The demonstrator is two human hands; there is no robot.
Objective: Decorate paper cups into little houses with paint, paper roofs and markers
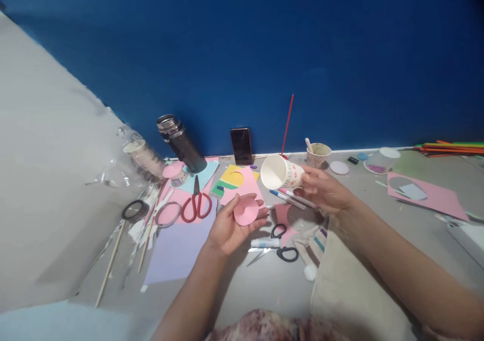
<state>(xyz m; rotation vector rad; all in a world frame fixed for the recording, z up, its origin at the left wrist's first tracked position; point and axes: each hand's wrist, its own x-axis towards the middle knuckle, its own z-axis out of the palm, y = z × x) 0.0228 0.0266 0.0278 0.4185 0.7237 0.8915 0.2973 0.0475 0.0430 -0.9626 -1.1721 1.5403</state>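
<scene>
On the upturned palm of my left hand [227, 226] rests a pink paper circle [246, 211], with the fingers behind it and the thumb at its upper left edge. My right hand [325, 187] grips a white paper cup [275, 172] with a printed pattern near its base. The cup is tilted on its side, its mouth facing left, above and to the right of the circle. Black-handled scissors [287, 253] and a glue tube [265, 243] lie just below the hands. Blue and pink markers [288, 199] lie under the cup.
Red-handled scissors [196, 202], a dark flask [185, 147] and a lilac sheet [181, 253] are on the left. A phone [241, 146] leans on the blue wall. Another paper cup [318, 154] holds a marker. Pink cut paper [442, 200] lies right, beneath colored sticks [449, 148].
</scene>
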